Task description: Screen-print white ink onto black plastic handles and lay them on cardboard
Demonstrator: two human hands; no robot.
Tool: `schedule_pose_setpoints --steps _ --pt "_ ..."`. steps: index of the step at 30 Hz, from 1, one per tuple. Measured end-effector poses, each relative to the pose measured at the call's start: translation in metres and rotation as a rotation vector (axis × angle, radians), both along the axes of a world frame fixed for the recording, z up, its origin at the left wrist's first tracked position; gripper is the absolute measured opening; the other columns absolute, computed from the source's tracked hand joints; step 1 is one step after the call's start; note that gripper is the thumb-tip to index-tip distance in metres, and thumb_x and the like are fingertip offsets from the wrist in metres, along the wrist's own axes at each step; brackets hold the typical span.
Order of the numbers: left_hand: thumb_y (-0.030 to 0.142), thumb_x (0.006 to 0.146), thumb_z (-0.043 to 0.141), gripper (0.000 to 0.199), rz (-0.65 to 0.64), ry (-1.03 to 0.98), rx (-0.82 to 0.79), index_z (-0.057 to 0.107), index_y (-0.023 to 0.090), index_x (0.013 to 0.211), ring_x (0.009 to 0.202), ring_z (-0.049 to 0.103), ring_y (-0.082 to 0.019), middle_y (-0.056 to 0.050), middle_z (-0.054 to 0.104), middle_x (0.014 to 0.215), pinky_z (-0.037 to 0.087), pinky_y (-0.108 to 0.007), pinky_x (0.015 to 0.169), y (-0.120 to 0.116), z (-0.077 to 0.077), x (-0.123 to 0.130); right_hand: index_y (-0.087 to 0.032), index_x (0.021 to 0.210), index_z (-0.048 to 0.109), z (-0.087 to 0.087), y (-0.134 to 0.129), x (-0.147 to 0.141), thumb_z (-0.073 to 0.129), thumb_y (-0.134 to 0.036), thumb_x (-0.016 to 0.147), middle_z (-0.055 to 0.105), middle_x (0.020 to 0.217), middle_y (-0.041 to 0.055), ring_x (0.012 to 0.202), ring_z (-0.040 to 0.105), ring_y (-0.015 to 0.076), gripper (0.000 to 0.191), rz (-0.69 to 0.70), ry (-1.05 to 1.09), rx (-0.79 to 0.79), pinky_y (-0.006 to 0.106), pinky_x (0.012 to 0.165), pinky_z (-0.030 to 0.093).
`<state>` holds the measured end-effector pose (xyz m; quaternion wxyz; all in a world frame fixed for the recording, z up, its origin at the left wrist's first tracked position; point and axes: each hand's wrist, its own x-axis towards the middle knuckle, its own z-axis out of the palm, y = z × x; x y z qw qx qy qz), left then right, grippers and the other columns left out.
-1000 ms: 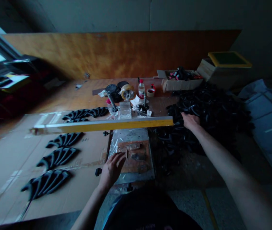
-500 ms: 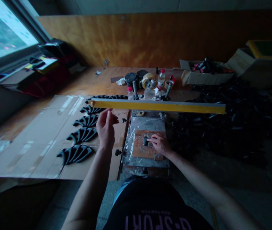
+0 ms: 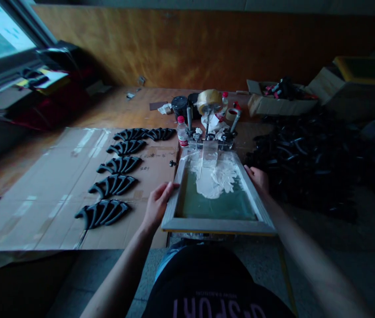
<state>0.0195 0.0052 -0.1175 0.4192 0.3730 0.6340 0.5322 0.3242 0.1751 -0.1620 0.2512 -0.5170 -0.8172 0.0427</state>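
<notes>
- Clock hours are read around the screen frame (image 3: pixel 219 226), 12 o'clock pointing away from the person; the frame lies in front of the body, and its far end meets the metal plate (image 3: pixel 210 152) at 12 o'clock.
- Left hand (image 3: pixel 159 202) is at 9 o'clock, fingers closed on the frame's side rail, with the thumb lying along it.
- Right hand (image 3: pixel 259 179) is between 2 and 3 o'clock, fingers wrapped on the opposite rail; part of this grip is hidden behind the rail.
- Inside the frame is a green mesh (image 3: pixel 219 208); white paste (image 3: pixel 219 179) is smeared thickly over its 12 o'clock half.
- A yellow strip shows under the frame's 6 o'clock edge; whether that edge touches anything below, I cannot tell.
- Between 9 and 10 o'clock, ribbed black pieces (image 3: pixel 106 215) sit in rows on a flattened cardboard sheet (image 3: pixel 58 198), which covers part of the bench (image 3: pixel 121 104).
- Between 2 and 3 o'clock, just beyond the right hand, spreads a dark heap (image 3: pixel 300 163) of similar-looking black parts.
- A red-capped bottle (image 3: pixel 182 134) stands near 11 o'clock, a dark tub (image 3: pixel 180 106) beyond it.
- At 12 o'clock, behind the plate, is a large tape roll (image 3: pixel 209 100).
- Between 1 and 2 o'clock, a cardboard box (image 3: pixel 286 108) holds red and black bits.
</notes>
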Motion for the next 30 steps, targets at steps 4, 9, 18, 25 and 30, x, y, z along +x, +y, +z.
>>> schedule_pose_setpoints --steps 4,9,18,25,30 --pt "0.056 0.080 0.060 0.067 -0.107 -0.028 -0.159 0.053 0.018 0.134 0.068 0.057 -0.015 -0.003 0.064 0.083 0.043 -0.021 0.057 -0.016 -0.066 0.002 -0.017 0.129 0.055 0.025 0.020 -0.040 0.063 -0.019 0.083 0.064 0.118 0.0111 0.106 0.061 0.0228 0.047 0.129 0.079 0.043 0.035 0.090 0.051" --pt "0.050 0.084 0.054 0.065 -0.090 0.173 -0.224 0.044 0.023 0.143 0.054 0.044 -0.010 0.004 0.049 0.067 0.036 -0.020 0.052 -0.012 -0.109 0.003 -0.018 0.104 0.063 0.022 0.014 -0.107 0.068 -0.018 0.079 0.065 0.103 0.0090 0.099 0.059 0.0245 0.026 0.375 -0.180 -0.106 0.035 0.086 0.049" --pt "0.048 0.088 0.049 0.060 -0.094 0.229 -0.172 0.042 0.026 0.144 0.059 0.042 -0.011 0.005 0.045 0.068 0.036 -0.021 0.058 -0.015 -0.116 0.004 -0.017 0.085 0.061 0.009 -0.044 -0.057 0.052 -0.001 0.076 0.064 0.084 0.0046 0.079 0.057 0.0176 0.021 0.903 -0.395 -0.085 0.027 0.069 0.041" --pt "0.051 0.086 0.052 0.065 -0.096 0.176 -0.169 0.041 0.024 0.144 0.057 0.042 -0.010 0.005 0.046 0.067 0.034 -0.020 0.053 -0.014 -0.120 0.002 -0.017 0.086 0.061 0.003 -0.048 -0.065 0.051 0.000 0.077 0.063 0.088 0.0070 0.088 0.056 0.0204 0.022 0.725 -0.248 -0.048 0.029 0.072 0.043" --pt "0.053 0.083 0.055 0.067 -0.080 0.129 -0.169 0.045 0.023 0.142 0.057 0.044 -0.011 0.005 0.048 0.065 0.036 -0.020 0.052 -0.014 -0.117 0.002 -0.017 0.085 0.060 -0.002 -0.061 -0.059 0.055 -0.002 0.079 0.062 0.085 0.0053 0.084 0.056 0.0191 0.017 0.820 -0.261 -0.060 0.028 0.072 0.044"
